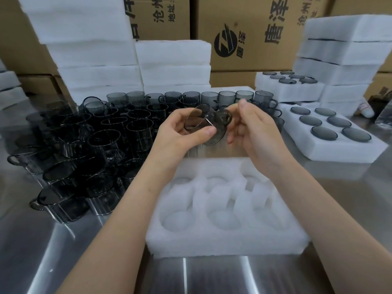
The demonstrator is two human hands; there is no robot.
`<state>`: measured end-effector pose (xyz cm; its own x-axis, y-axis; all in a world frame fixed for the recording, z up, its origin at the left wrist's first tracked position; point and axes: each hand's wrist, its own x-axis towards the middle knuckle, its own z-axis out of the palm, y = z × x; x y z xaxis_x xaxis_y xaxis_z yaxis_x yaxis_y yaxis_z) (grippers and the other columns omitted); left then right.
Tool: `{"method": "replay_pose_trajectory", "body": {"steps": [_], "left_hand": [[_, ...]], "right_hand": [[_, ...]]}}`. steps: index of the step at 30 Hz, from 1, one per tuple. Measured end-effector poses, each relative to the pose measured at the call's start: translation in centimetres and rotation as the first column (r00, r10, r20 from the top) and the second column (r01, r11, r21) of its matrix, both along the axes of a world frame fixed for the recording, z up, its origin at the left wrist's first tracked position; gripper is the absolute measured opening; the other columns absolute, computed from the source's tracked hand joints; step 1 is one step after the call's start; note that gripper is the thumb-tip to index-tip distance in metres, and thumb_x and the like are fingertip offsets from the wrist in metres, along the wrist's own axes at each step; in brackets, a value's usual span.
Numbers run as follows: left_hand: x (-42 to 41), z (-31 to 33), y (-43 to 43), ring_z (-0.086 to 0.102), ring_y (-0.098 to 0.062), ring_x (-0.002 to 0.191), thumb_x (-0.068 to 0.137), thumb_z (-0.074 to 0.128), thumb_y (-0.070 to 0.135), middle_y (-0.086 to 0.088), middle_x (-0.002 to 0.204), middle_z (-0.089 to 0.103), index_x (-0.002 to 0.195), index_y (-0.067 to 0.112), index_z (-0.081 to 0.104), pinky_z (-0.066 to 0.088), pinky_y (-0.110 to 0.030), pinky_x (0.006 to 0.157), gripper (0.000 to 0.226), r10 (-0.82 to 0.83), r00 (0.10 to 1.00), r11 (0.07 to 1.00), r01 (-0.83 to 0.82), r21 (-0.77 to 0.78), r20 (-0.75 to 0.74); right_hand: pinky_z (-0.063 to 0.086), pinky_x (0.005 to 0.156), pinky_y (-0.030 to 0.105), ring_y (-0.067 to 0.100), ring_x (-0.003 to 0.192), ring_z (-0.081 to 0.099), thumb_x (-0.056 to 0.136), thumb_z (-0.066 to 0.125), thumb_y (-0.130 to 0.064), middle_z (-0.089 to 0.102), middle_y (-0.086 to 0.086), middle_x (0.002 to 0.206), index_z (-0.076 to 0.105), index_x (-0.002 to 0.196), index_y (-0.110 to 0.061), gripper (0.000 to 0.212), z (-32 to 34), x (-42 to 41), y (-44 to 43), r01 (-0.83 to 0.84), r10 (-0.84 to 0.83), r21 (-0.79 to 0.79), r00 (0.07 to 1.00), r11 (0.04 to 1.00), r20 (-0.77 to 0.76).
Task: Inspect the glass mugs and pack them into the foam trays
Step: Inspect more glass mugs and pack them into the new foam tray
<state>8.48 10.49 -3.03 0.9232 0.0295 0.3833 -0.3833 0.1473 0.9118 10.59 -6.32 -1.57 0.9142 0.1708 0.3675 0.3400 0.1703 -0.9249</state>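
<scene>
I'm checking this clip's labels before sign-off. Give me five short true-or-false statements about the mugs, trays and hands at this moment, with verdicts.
1. The left hand and right hand together hold one glass mug. True.
2. The near foam tray already holds three mugs. False: every cavity that shows is empty.
3. The right foam tray has all six cavities filled. True.
4. The loose mugs stand on the person's right. False: they crowd the steel table on the left.
5. The held mug rests on the table. False: it is lifted clear, above the far edge of the near tray.
</scene>
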Motion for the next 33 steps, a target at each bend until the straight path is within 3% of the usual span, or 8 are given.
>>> {"method": "replay_pose_trajectory", "body": {"steps": [2,6,14,20,24,27,29,33], "left_hand": [[0.0,0.0,-0.1,0.068,-0.016,0.096,0.068,0.074,0.006,-0.012,0.11,0.067,0.117,0.004,0.057,0.053,-0.024,0.08,0.052,-0.062,0.998,0.993,0.061,-0.103,-0.009],[0.1,-0.1,0.0,0.065,-0.029,0.107,0.07,0.065,-0.008,-0.023,0.124,0.06,0.126,0.003,0.046,0.054,-0.032,0.086,0.061,-0.199,0.98,0.95,0.19,-0.249,-0.011],[-0.2,-0.1,0.0,0.062,-0.026,0.116,0.061,0.077,-0.007,-0.011,0.123,0.064,0.124,0.005,0.057,0.054,-0.038,0.093,0.067,-0.143,0.988,0.986,0.137,0.097,0.058],[-0.2,-0.4,-0.2,0.063,-0.001,0.103,0.063,0.075,-0.021,0.008,0.108,0.065,0.115,0.014,0.058,0.052,-0.021,0.086,0.066,-0.197,0.979,0.958,0.18,0.223,0.058],[-0.1,-0.4,-0.3,0.062,-0.006,0.107,0.065,0.075,-0.017,0.008,0.109,0.065,0.116,0.014,0.057,0.051,-0.023,0.09,0.062,-0.219,0.974,0.957,0.202,0.209,0.062],[0.0,-0.5,-0.1,0.061,-0.027,0.117,0.069,0.071,-0.014,-0.004,0.119,0.064,0.122,0.007,0.054,0.051,-0.035,0.099,0.059,-0.224,0.973,0.971,0.217,0.101,0.064],[0.0,-0.6,0.0,0.055,-0.04,0.124,0.071,0.067,-0.007,-0.022,0.13,0.058,0.127,0.003,0.052,0.045,-0.048,0.107,0.059,-0.207,0.977,0.978,0.205,0.04,0.054],[0.2,-0.6,0.3,0.052,-0.04,0.128,0.075,0.065,0.0,-0.027,0.134,0.055,0.134,-0.003,0.048,0.038,-0.055,0.111,0.061,-0.177,0.984,0.984,0.176,0.039,0.026]], "right_hand": [[0.05,0.059,0.03,0.018,0.067,0.06,0.097,0.049,-0.034,0.064,0.006,0.088,0.069,0.104,-0.023,0.024,0.0,0.0,-0.2,-0.063,0.063,0.008,0.998,0.998,-0.016],[0.053,0.069,0.036,0.025,0.085,0.063,0.094,0.055,-0.026,0.064,0.012,0.119,0.057,0.131,-0.025,0.037,-0.3,-0.1,-0.4,-0.252,0.251,-0.069,0.968,0.965,-0.024],[0.046,0.045,0.029,0.024,0.063,0.055,0.081,0.068,-0.027,0.059,0.006,0.093,0.059,0.101,-0.028,0.022,0.1,-0.6,-0.4,-0.173,0.175,-0.097,0.984,0.98,0.014],[0.03,0.035,0.017,0.003,0.046,0.046,0.089,0.065,-0.036,0.057,-0.009,0.066,0.058,0.078,-0.03,0.014,0.2,-0.7,0.1,0.018,-0.013,-0.127,0.999,0.992,0.04],[0.025,0.034,0.014,0.007,0.038,0.041,0.097,0.057,-0.027,0.061,-0.008,0.063,0.067,0.082,-0.026,0.019,0.2,-0.5,0.0,-0.005,0.004,-0.036,0.999,0.999,-0.04],[0.029,0.037,0.016,0.009,0.042,0.041,0.091,0.057,-0.023,0.063,-0.001,0.073,0.071,0.1,-0.023,0.016,0.2,-0.2,-0.5,-0.214,0.228,0.113,0.964,0.97,-0.134],[0.039,0.043,0.017,0.008,0.05,0.046,0.085,0.059,-0.018,0.062,0.002,0.087,0.067,0.115,-0.02,0.03,0.2,0.0,-0.9,-0.353,0.383,0.19,0.91,0.916,-0.157],[0.044,0.048,0.02,0.01,0.055,0.05,0.082,0.063,-0.006,0.059,0.004,0.097,0.059,0.122,-0.018,0.042,0.2,-0.1,-1.0,-0.414,0.435,0.154,0.889,0.897,-0.142]]}}
